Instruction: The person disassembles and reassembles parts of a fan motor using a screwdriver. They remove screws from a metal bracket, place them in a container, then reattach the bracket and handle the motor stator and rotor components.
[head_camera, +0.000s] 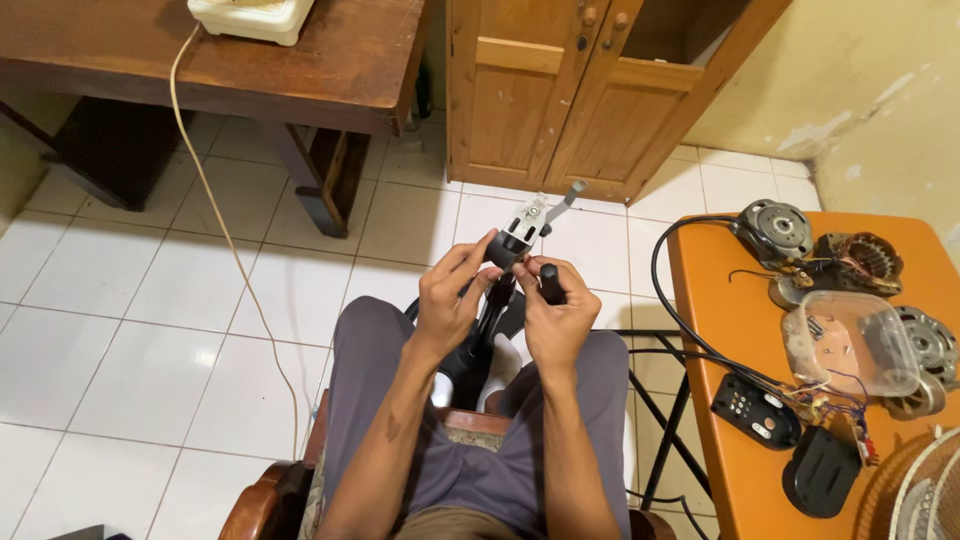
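Observation:
I sit on a chair and hold a black fan part (516, 245) with a grey metal bracket and lever on top, above my knees. My left hand (450, 295) grips its left side, fingers curled round the black body. My right hand (553, 315) is closed on a black screwdriver handle (551, 283), whose tip points at the part. A black stand piece (478, 350) runs down between my legs.
An orange table (720, 320) at right carries a fan motor (776, 230), a copper-wound stator (860, 262), a clear plastic tub (850, 345), black covers (757, 410) and a black cable (668, 310). A wooden cabinet (560, 90) and a wooden table (300, 70) stand ahead.

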